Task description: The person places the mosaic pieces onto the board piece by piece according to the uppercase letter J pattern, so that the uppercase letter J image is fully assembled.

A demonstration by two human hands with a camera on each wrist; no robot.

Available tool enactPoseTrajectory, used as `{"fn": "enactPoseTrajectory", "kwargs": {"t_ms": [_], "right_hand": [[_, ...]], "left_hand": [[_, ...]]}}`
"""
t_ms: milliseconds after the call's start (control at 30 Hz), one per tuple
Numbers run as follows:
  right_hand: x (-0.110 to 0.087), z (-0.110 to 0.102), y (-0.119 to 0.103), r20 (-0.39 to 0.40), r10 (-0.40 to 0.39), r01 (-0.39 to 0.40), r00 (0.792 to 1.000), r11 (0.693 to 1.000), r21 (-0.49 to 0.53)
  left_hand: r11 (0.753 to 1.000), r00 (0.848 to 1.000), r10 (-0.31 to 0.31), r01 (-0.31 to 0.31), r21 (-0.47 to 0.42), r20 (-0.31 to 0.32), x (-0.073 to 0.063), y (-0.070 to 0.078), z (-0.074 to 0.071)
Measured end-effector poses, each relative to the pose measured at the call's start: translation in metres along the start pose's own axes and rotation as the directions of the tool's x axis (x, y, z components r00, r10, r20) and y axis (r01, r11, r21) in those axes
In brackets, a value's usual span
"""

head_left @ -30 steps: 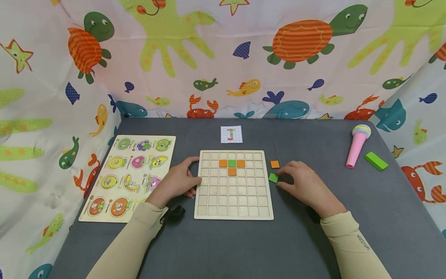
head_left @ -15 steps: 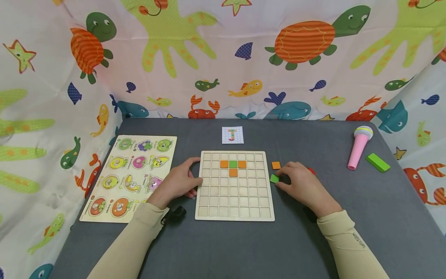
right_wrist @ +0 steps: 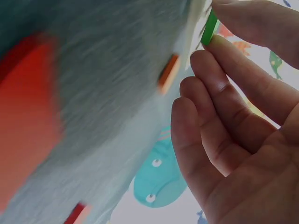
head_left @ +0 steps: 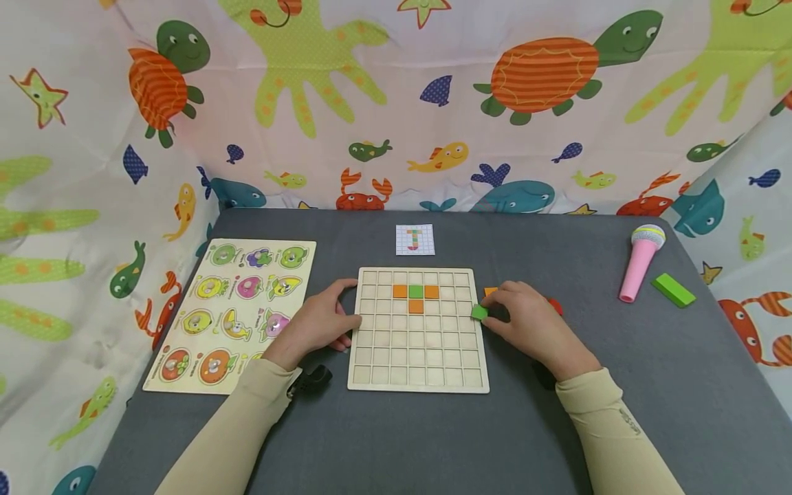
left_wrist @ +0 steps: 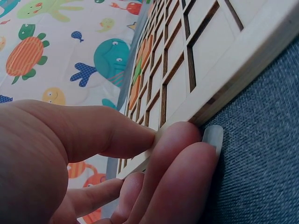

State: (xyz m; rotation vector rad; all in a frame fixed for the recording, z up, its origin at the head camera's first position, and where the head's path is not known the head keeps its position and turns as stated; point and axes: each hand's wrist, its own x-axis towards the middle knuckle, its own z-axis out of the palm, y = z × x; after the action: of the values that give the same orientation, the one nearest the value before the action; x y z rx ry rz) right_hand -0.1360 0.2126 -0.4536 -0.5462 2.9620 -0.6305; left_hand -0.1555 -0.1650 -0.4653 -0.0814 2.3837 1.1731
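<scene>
A wooden grid board point(head_left: 418, 357) lies on the dark grey table, with three orange squares and one green square set in its upper cells. My left hand point(head_left: 314, 320) holds the board's left edge; in the left wrist view, its fingertips meet at the wooden rim point(left_wrist: 229, 77). Over the board's right edge, my right hand point(head_left: 538, 323) pinches a small green square tile point(head_left: 479, 313) between thumb and index finger. The right wrist view shows that green tile point(right_wrist: 210, 29) edge-on, the other fingers loosely bent. Partly hidden behind the right hand is a loose orange tile point(head_left: 491, 291).
Behind the board lies a small pattern card point(head_left: 415, 240). A fruit picture board point(head_left: 247, 282) is at the left. Toward the right are a pink toy microphone point(head_left: 641, 265) and a green block point(head_left: 674, 290). A red piece point(head_left: 555, 305) shows behind the right hand.
My right hand has lifted the green tile and moved slightly left, from beside the board to over its right edge, partly covering the orange tile. The left hand has stayed at the board's edge.
</scene>
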Motion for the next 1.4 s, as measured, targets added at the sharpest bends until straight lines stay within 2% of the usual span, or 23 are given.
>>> {"fn": "enactPoseTrajectory", "kwargs": {"t_ms": [400,700,1000,1400], "right_hand": [[0.035,0.015,-0.046,0.018,-0.098,0.097,0.995,0.994,0.046],[0.041,0.031,-0.069,0.034,-0.198,0.197,0.980,0.980,0.035],[0.042,0.039,-0.076,0.017,-0.234,0.234,0.972,0.972,0.030],[0.040,0.039,-0.077,0.033,-0.214,0.213,0.976,0.977,0.023]], "left_hand": [[1.000,1.000,0.007,-0.007,0.006,-0.017,-0.001,0.000,0.000],[1.000,1.000,-0.009,0.009,0.018,-0.015,0.001,0.000,0.002],[1.000,1.000,-0.009,0.009,0.013,-0.010,-0.002,0.000,-0.001],[1.000,1.000,0.004,-0.004,0.014,-0.001,0.000,0.000,-0.001]]}}
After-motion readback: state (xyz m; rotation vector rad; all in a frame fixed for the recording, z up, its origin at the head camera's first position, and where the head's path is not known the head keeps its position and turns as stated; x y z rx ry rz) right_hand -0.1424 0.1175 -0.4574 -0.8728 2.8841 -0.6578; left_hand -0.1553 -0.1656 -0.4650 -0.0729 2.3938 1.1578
